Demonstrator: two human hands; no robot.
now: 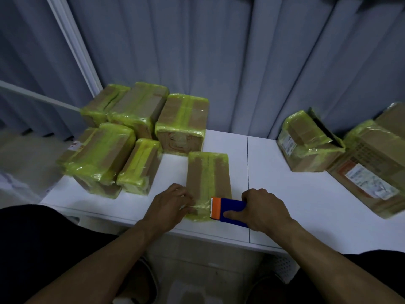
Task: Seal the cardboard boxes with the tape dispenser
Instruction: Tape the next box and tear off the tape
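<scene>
A narrow cardboard box [208,178] striped with yellow-green tape lies lengthwise on the white table [285,194], near its front edge. My right hand [263,208] grips a blue tape dispenser [232,210] with an orange cutter end, which sits against the box's near right corner. A strip of tape runs from the cutter across the box's near end. My left hand [173,202] holds the box's near left corner, its fingers curled onto that end.
Several taped boxes [122,137] are piled at the table's left back. An open-flapped box [306,141] and a larger labelled box [377,167] stand at the right. Grey curtains [241,51] hang behind. My legs are below the table edge.
</scene>
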